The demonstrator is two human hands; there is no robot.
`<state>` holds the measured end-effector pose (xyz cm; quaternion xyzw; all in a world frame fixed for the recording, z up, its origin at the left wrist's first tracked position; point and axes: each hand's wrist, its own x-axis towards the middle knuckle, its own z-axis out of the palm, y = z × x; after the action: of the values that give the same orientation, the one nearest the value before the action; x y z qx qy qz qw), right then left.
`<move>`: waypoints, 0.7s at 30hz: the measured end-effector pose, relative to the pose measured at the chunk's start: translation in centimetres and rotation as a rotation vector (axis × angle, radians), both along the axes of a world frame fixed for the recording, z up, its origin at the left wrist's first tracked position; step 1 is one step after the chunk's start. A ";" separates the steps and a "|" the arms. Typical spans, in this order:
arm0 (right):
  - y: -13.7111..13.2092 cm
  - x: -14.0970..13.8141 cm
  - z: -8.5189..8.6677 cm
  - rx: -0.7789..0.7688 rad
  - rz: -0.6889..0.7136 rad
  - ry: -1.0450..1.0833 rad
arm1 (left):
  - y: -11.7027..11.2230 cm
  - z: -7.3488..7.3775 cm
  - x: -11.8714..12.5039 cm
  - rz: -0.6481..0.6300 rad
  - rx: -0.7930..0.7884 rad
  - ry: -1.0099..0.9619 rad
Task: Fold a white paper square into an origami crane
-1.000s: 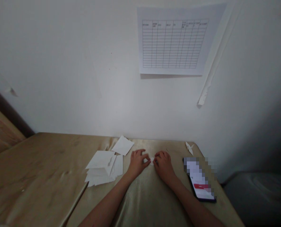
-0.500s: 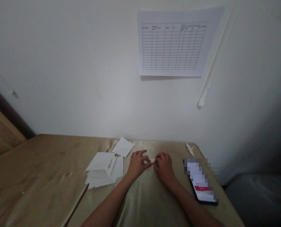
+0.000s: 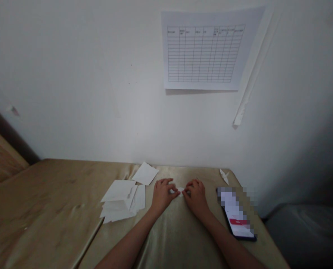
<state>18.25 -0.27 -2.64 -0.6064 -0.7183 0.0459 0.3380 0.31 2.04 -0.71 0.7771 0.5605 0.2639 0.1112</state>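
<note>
A small piece of white paper (image 3: 181,191) sits low over the cloth, its shape mostly covered by fingers. My left hand (image 3: 164,194) pinches its left side between thumb and forefinger, the other fingers raised and curled. From the opposite side my right hand (image 3: 195,195) pinches the same paper, fingers bent inward. Left of my hands lies a loose pile of white paper sheets (image 3: 118,200), some overlapping and creased. One more white sheet (image 3: 145,173) rests behind the pile, near the wall. A folded white paper figure with pointed ends (image 3: 224,175) is at the far right corner.
A phone (image 3: 239,220) with its screen lit, partly pixelated, lies right of my right forearm. Shiny gold-brown cloth (image 3: 57,209) covers the surface, which meets a white wall (image 3: 85,93). A printed table sheet (image 3: 202,52) hangs there. A dark grey rounded object (image 3: 306,231) stands beyond the right edge.
My right hand has shifted slightly right, and a little more of the white paper shows between my fingertips. The left hand holds nearly the same pose. The whole view has moved very slightly.
</note>
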 end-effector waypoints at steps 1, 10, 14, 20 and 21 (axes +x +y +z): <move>0.0 0.2 0.1 0.005 0.005 0.004 | 0.0 0.0 0.0 0.000 0.000 -0.002; -0.2 0.3 0.6 -0.017 0.002 0.018 | -0.1 -0.2 0.0 0.001 0.017 0.001; -0.1 0.0 0.5 -0.034 -0.016 0.017 | -0.1 -0.2 0.1 0.002 0.020 0.012; -0.2 0.0 0.6 -0.043 -0.033 0.001 | -0.1 -0.4 0.1 0.004 0.026 0.008; -0.1 0.0 0.6 -0.049 -0.037 -0.007 | 0.0 -0.4 0.1 0.004 0.024 0.006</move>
<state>18.22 -0.40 -2.00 -0.6280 -0.7067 0.0551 0.3212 0.42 2.00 -1.08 0.7780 0.5592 0.2685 0.0994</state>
